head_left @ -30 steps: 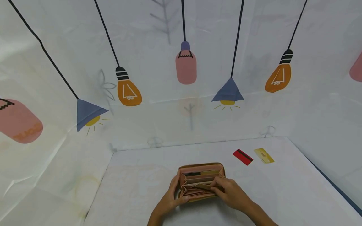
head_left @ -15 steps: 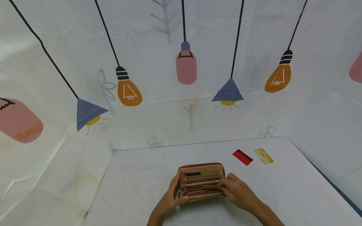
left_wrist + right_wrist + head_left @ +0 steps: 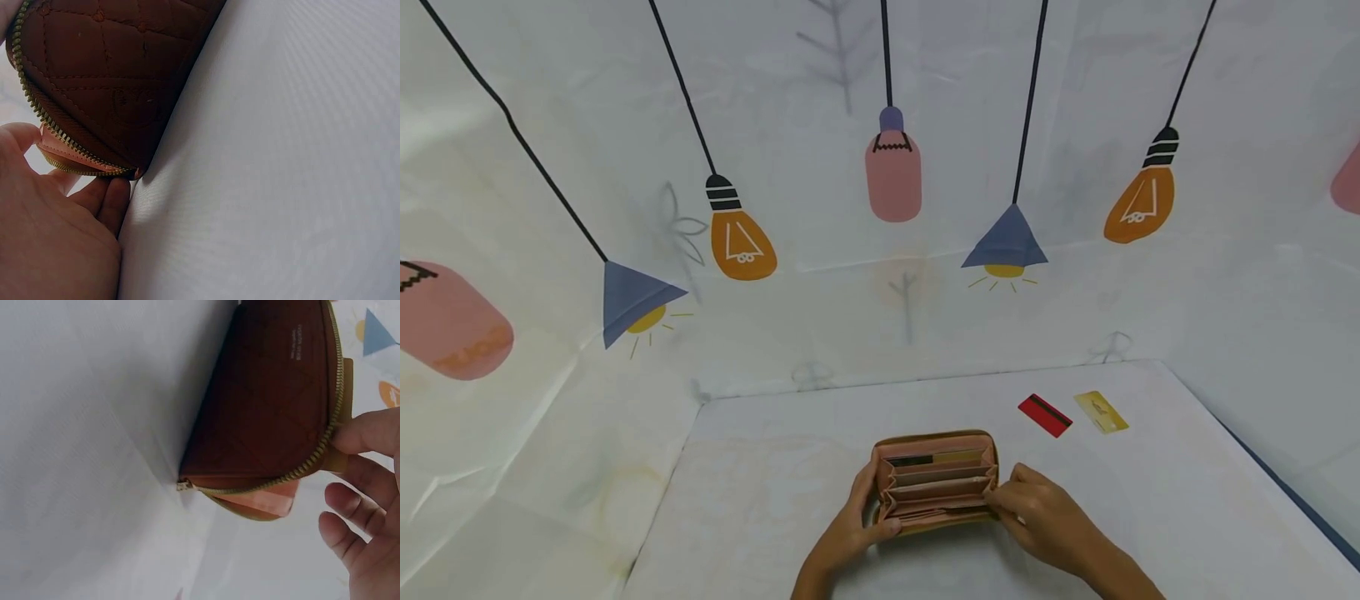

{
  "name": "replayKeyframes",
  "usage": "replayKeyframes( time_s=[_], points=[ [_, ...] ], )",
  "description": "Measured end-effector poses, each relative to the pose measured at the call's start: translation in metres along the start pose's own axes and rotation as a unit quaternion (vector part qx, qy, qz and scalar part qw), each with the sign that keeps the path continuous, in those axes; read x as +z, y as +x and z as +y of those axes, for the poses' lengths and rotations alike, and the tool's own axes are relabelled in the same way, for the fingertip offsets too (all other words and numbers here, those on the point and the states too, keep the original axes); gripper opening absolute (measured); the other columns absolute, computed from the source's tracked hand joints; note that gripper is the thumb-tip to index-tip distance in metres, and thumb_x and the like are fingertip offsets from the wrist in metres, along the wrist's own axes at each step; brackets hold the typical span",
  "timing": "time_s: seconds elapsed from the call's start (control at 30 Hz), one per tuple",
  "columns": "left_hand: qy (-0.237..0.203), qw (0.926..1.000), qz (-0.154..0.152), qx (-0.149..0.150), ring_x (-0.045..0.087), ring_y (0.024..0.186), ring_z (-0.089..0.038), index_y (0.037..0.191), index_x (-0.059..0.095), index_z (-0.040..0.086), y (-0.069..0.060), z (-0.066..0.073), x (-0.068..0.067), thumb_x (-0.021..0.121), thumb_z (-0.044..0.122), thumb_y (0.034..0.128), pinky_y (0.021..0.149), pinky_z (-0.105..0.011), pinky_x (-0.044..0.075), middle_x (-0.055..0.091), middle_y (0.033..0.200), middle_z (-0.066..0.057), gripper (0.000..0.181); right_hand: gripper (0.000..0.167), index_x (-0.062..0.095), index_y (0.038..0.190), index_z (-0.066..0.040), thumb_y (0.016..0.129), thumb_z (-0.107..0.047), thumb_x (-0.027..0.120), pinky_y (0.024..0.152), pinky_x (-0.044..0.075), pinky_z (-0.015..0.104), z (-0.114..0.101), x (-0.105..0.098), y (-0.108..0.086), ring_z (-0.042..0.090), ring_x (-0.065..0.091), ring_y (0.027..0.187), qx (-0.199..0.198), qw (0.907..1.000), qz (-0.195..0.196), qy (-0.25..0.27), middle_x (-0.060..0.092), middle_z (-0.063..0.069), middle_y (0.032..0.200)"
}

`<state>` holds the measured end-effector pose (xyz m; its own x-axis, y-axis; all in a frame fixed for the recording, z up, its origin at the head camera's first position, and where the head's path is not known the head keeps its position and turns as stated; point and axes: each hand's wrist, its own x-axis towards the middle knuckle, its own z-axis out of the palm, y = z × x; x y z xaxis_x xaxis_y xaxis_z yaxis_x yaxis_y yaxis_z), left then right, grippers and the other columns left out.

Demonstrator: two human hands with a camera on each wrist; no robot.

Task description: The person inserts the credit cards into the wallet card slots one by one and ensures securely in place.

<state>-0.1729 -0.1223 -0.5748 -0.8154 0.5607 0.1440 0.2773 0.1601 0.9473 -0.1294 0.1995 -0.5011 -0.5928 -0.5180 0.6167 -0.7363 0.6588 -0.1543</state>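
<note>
An open brown zip-around wallet [image 3: 936, 436] stands on the white table, its pink pleated pockets facing up. My left hand [image 3: 846, 529] grips its left end, the thumb over the near edge. At the right end is my right hand [image 3: 1047, 515]. In the right wrist view its thumb and index finger pinch a tan card [image 3: 335, 462] that sticks up past the zip; the other fingers are bent and touch nothing. Most of that card is hidden inside the wallet. The quilted outside of the wallet fills the top of the left wrist view.
A red card [image 3: 1045, 415] with a dark stripe and a yellow card [image 3: 1102, 412] lie on the table beyond the wallet to the right. White sheets printed with hanging lamps [image 3: 1004, 240] enclose the table at the back and sides.
My right hand has shifted right along the wallet to its right end. The tan card, earlier tilted across the pockets, now sits lower among them. The left hand keeps its place.
</note>
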Motion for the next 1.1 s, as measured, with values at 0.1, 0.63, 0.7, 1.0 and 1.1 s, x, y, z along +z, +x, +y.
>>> replayKeyframes(
  time_s=[0.1,0.63,0.7,1.0,1.1],
  points=[
    [0.004,0.9998,0.000,0.018,0.023,0.146,-0.020,0.162,-0.008,0.024,0.000,0.000,0.000,0.067,0.014,0.0950,0.118,-0.025,0.024,0.015,0.163,-0.016,0.100,0.025,0.076,0.084,-0.019,0.068,-0.003,0.085,0.065,0.030,0.008,0.001,-0.003,0.001,-0.002,0.035,0.073,-0.025,0.9996,-0.002,-0.012,0.072,-0.015,0.077],
    [-0.009,0.9998,-0.004,-0.017,0.023,0.147,-0.018,0.161,-0.008,0.028,0.001,0.004,0.001,0.068,0.016,0.0948,0.119,-0.027,0.022,0.012,0.164,-0.009,0.101,0.024,0.077,0.095,-0.017,0.080,0.001,0.074,0.064,0.052,0.020,-0.003,-0.013,0.004,-0.001,0.058,0.073,0.010,0.9923,-0.120,-0.028,0.073,-0.010,0.086],
    [-0.008,0.9998,-0.003,-0.017,0.021,0.147,-0.017,0.161,-0.008,0.027,0.001,0.005,0.000,0.068,0.016,0.0946,0.119,-0.027,0.022,0.012,0.164,-0.009,0.101,0.023,0.076,0.100,-0.015,0.084,0.001,0.070,0.063,0.054,0.022,-0.005,-0.015,0.005,0.003,0.065,0.077,0.036,0.9873,-0.153,-0.024,0.074,-0.009,0.089],
    [-0.020,0.9995,-0.008,0.022,0.015,0.150,-0.029,0.161,-0.010,0.021,0.000,0.001,0.001,0.064,0.012,0.0965,0.117,-0.016,0.018,0.006,0.164,-0.020,0.099,0.028,0.075,0.096,-0.015,0.081,0.008,0.067,0.064,0.054,0.027,-0.010,-0.016,0.015,0.004,0.066,0.077,0.072,0.9762,-0.204,-0.016,0.075,-0.009,0.091],
    [-0.023,0.9993,-0.013,0.026,0.009,0.151,-0.039,0.161,-0.011,0.021,0.000,0.000,0.000,0.063,0.010,0.0972,0.116,-0.014,0.016,0.001,0.164,-0.021,0.099,0.025,0.073,0.090,-0.016,0.082,0.007,0.068,0.060,0.051,0.025,-0.011,-0.014,0.016,-0.001,0.057,0.069,0.086,0.9725,-0.216,-0.016,0.073,-0.010,0.085]
  ],
)
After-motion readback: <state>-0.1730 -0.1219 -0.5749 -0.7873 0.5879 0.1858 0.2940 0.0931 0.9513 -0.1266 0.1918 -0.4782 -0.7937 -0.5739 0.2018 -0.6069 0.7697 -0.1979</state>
